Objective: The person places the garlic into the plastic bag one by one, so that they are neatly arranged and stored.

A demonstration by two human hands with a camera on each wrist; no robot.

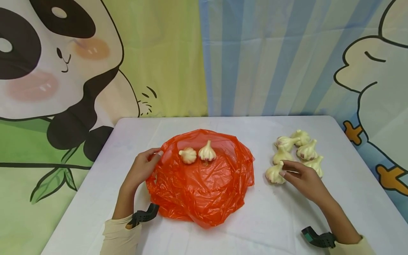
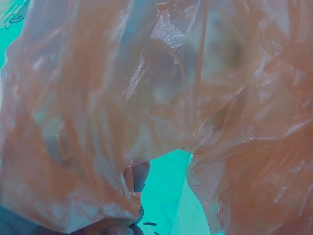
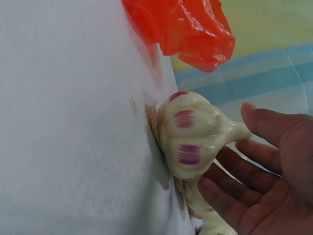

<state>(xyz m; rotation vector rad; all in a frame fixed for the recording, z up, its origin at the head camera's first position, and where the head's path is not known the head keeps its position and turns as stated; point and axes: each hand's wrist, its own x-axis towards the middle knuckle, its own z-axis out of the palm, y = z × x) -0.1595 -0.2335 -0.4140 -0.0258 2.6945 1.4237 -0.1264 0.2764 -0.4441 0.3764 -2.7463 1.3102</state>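
Note:
A red plastic bag (image 1: 204,191) lies spread in the middle of the table, with two garlic bulbs (image 1: 207,152) in its upper part. My left hand (image 1: 143,168) grips the bag's left edge, thumb on top. In the left wrist view the bag film (image 2: 161,107) fills most of the picture and hides much of that hand. At the right, my right hand (image 1: 302,179) has thumb and forefinger at the stem of the nearest garlic bulb (image 1: 275,173), pinching it. This bulb (image 3: 190,134) stands on its base, stem toward the palm, with purple streaks.
Several more garlic bulbs (image 1: 307,150) are grouped just beyond my right hand. The white-covered table (image 1: 271,219) ends at a cartoon-printed curtain (image 1: 255,63). Each wrist wears a black strap mount (image 1: 318,239).

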